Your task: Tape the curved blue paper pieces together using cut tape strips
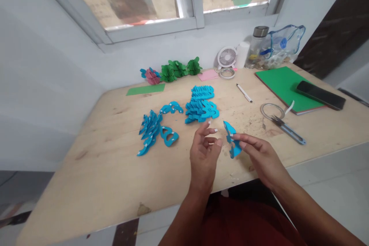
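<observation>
Between the thumb and fingers of my right hand [258,153] is a folded blue paper cutout [235,148] with small white tabs on it, held above the table's near side. My left hand [204,150] is just left of it, fingers apart, with small white bits stuck on several fingertips. Beyond my hands lie stacked blue paper cutouts [200,110], with another folded row [202,92] behind them. Farther left is a group of blue cutouts with white tabs [150,127], and a single blue cutout [169,136] lies beside it.
Right of my hands are thread snips [290,130], a tape roll [271,111], a pen [244,93], a green folder [276,84] and a phone [320,95]. Along the wall stand green paper shapes [177,69], a small fan [227,57] and a glass bottle [256,48].
</observation>
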Action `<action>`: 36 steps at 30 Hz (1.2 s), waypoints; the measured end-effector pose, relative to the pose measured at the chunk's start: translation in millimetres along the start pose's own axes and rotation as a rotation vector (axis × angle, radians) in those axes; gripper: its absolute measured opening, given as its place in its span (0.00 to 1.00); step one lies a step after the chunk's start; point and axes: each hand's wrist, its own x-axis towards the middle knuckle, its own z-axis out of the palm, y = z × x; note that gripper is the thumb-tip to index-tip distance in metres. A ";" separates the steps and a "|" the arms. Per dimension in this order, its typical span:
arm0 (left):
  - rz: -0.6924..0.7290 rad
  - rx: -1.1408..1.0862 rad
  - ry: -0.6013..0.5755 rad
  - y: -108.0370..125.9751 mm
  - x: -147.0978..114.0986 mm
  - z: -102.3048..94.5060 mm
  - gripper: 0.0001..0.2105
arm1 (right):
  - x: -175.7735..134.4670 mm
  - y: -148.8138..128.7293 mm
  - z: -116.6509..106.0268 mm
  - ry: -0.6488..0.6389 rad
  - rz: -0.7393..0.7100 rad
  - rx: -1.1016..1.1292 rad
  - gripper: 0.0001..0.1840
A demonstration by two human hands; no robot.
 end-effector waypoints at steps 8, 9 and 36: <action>-0.043 -0.095 -0.013 2.2 -1.6 3.2 0.21 | -4.3 1.0 -0.5 0.000 0.006 0.018 0.11; -0.032 -0.099 -0.021 2.7 -2.2 4.4 0.22 | -5.0 1.0 -0.5 -0.008 -0.001 0.012 0.11; -0.029 -0.063 0.105 -2.3 -3.9 16.1 0.24 | -17.7 14.5 4.3 -0.061 0.027 0.018 0.11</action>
